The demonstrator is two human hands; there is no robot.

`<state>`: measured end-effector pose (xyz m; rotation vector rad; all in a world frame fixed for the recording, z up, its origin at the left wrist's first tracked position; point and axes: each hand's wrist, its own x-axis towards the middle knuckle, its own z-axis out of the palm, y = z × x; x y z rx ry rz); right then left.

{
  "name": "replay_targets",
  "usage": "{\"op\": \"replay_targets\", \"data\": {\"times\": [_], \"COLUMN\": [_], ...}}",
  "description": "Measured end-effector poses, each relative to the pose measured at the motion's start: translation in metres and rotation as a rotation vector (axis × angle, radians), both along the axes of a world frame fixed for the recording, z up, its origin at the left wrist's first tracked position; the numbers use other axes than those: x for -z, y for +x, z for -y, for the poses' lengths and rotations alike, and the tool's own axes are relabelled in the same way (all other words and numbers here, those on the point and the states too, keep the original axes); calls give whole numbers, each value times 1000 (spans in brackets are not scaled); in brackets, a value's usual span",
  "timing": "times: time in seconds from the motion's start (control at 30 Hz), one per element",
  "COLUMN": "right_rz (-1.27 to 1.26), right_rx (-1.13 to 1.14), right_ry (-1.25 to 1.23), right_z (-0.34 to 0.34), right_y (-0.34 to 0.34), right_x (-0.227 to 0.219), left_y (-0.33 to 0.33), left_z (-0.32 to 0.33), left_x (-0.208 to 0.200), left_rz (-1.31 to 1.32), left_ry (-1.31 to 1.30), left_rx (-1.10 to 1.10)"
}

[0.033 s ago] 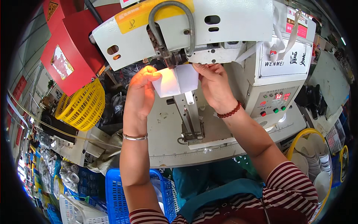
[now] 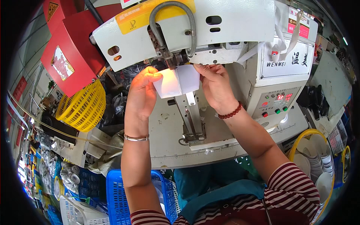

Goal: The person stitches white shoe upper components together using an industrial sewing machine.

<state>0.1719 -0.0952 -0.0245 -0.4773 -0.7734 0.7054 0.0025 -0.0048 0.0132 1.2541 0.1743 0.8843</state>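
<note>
A white trapezoid piece of sheet material (image 2: pixel 176 81) with a seam down its middle is stretched between my hands. My left hand (image 2: pixel 143 84) pinches its upper left corner between thumb and fingers. At the upper right corner my right hand (image 2: pixel 216 82) grips it the same way. The seam lies right under the metal working head (image 2: pixel 171 60) of a white machine (image 2: pixel 236 22), whose tip seems to touch the piece's top edge. A warm light glows on the left half of the piece. Below it stands the machine's narrow metal post (image 2: pixel 192 118).
A control panel (image 2: pixel 277 100) with lit digits stands right of my right hand. A red housing (image 2: pixel 71 48) and a yellow basket (image 2: pixel 84 107) are at the left. Blue (image 2: pixel 116 195) and white (image 2: pixel 80 212) baskets sit below; a yellow-rimmed basket (image 2: pixel 313 132) holds stacked white pieces.
</note>
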Motion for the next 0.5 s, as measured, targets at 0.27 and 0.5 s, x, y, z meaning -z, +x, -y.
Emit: {"op": "replay_targets", "data": {"times": [0.27,0.5], "right_rz": [-69,-122], "right_rx": [25,28], "right_ry": [17,-18], "right_z": [-5,-4], "right_y": [0,-1], "right_x": [3,1], "left_y": [3,8], "left_z": [-3,-6], "left_x": [2,4], "left_rz": [22,29], "left_ry": [-45,-66], "left_rx": [98,107]}}
